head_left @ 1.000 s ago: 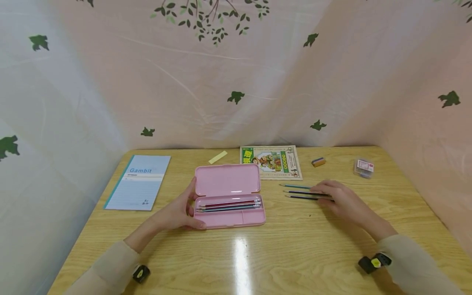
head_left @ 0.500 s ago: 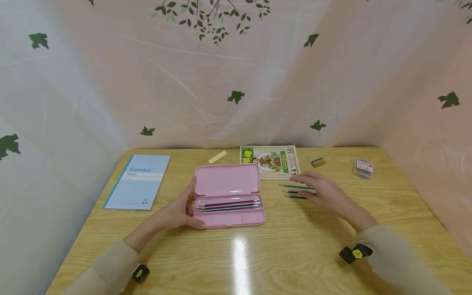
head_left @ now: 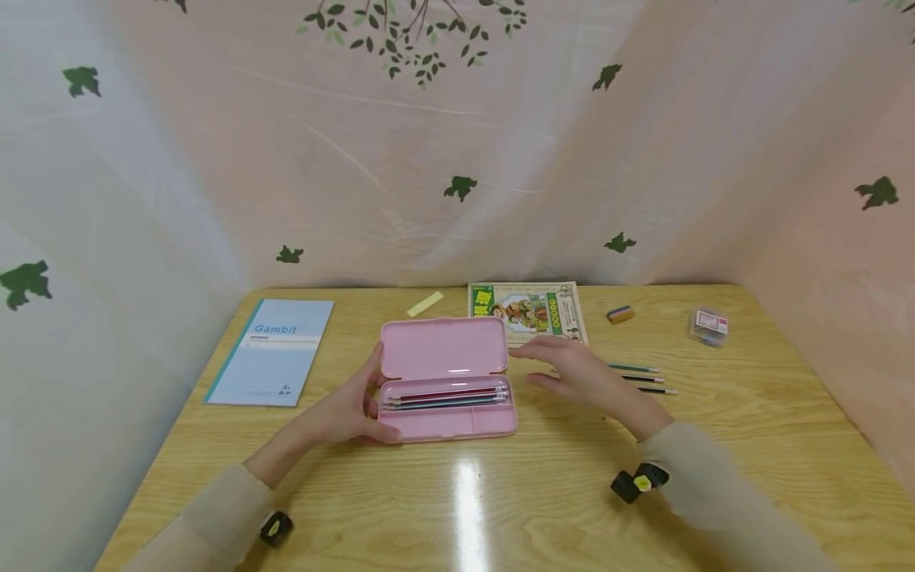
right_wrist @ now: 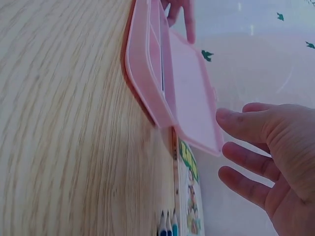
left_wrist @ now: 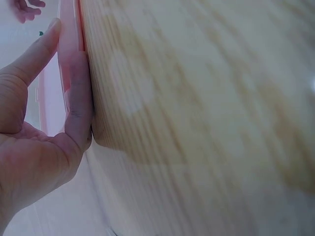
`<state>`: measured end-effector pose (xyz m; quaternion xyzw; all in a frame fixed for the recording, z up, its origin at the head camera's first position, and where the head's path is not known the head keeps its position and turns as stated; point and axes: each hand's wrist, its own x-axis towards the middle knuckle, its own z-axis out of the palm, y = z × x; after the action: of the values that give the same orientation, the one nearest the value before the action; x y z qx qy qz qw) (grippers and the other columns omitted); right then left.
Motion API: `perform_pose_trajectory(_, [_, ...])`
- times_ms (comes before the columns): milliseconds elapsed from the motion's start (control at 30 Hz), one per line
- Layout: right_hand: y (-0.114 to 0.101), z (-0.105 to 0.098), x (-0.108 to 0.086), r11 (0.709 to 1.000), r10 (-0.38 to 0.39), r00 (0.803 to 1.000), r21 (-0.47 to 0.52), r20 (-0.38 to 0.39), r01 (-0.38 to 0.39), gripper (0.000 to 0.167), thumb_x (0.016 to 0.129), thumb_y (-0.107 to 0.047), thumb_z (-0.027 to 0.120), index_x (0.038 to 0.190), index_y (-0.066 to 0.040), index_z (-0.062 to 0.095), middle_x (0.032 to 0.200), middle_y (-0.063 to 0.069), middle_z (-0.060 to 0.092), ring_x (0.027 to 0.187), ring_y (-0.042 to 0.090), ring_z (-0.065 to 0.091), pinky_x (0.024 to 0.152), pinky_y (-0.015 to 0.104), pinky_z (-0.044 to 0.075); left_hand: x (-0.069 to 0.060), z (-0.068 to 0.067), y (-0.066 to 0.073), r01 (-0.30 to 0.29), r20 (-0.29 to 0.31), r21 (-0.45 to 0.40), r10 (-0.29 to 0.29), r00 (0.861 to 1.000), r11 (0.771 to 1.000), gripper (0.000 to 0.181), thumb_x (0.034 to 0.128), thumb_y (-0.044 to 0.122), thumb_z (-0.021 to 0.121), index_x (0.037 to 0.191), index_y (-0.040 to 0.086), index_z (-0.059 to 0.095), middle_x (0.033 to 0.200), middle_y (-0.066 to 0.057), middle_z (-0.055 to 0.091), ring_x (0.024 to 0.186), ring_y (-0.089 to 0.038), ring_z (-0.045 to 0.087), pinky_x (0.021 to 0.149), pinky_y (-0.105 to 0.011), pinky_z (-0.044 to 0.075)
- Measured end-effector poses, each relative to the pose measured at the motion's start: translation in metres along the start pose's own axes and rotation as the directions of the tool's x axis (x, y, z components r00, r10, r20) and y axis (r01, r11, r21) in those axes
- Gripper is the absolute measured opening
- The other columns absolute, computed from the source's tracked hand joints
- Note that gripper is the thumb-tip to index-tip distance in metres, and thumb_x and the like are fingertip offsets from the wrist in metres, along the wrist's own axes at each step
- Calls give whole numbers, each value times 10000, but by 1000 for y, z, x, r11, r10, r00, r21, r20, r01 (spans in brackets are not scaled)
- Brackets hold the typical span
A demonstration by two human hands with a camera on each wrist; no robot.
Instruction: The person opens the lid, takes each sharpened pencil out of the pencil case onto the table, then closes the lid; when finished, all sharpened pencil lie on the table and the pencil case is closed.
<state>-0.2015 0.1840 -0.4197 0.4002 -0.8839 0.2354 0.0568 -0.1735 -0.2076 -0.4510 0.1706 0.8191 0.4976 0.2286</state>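
Note:
A pink pencil case (head_left: 443, 348) stands open in the head view, its lid tilted back. Several pencils (head_left: 445, 399) lie in its long rear compartment. My left hand (head_left: 341, 411) holds the case by its left end, thumb at the front corner and fingers along the side. The left wrist view shows that hand (left_wrist: 34, 152) against the pink wall. Over the table, my right hand (head_left: 581, 380) has its fingers spread and holds nothing. In the right wrist view, its fingertips (right_wrist: 229, 115) are close to the lid's edge; whether they touch is unclear. Three loose pencils (head_left: 643, 379) lie partly behind it.
A blue and white notebook (head_left: 268, 353) lies at left. Along the back are a yellow strip (head_left: 425, 303), an illustrated booklet (head_left: 532, 312) partly behind the lid, a small orange and blue block (head_left: 619, 315) and a small clear box (head_left: 709, 327). Patterned cloth (head_left: 457, 135) surrounds the table.
My right hand has moved left from the loose pencils towards the case lid, leaving them on the table. My left hand has stayed on the pencil case.

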Motion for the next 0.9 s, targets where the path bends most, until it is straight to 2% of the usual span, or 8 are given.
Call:
perform_pose_trajectory(200, [-12, 11, 18, 998, -30, 998, 50, 64, 27, 374, 922, -74, 752, 1290, -65, 686, 1253, 77, 677, 1175, 255, 626, 981, 438, 519, -2, -1, 1, 5, -13, 12, -5, 1000, 1000, 1371, 768, 161, 912, 1614, 264, -163, 1248, -178, 466, 771, -246, 546, 599, -301, 530])
perform_pose_trajectory(367, [-20, 19, 27, 995, -36, 992, 92, 121, 25, 341, 948, -63, 717, 1289, -62, 690, 1241, 61, 679, 1153, 213, 630, 966, 388, 530, 0, -1, 1, 4, -5, 10, -4, 1000, 1000, 1361, 779, 164, 905, 1612, 282, -165, 1253, -175, 461, 781, -245, 565, 604, -309, 546])
perform_pose_trajectory(533, [-26, 29, 32, 997, -49, 987, 72, 154, 38, 352, 935, -80, 738, 1285, -75, 698, 1192, 33, 690, 1096, 167, 639, 944, 357, 535, 3, 1, 0, 5, -9, 18, -5, 1000, 1000, 1362, 776, 193, 910, 1613, 280, -162, 1261, -159, 468, 791, -242, 565, 619, -305, 545])
perform_pose_trajectory(733, [-35, 41, 42, 998, -42, 976, 54, 215, 31, 359, 945, -85, 723, 1302, -116, 698, 1149, 3, 690, 1066, 152, 639, 948, 344, 524, -3, 1, -2, 34, -23, 24, -33, 999, 999, 1383, 763, 210, 919, 1611, 265, -172, 1272, -148, 461, 798, -242, 548, 632, -304, 538])
perform_pose_trajectory(900, [-39, 42, 45, 999, -4, 974, 36, 225, -5, 353, 949, -86, 720, 1300, -122, 700, 1141, 9, 689, 1055, 151, 637, 945, 351, 527, 0, -1, -1, -1, -16, 27, 1, 1000, 1000, 1372, 772, 186, 912, 1613, 258, -170, 1272, -164, 464, 799, -239, 551, 645, -305, 539])
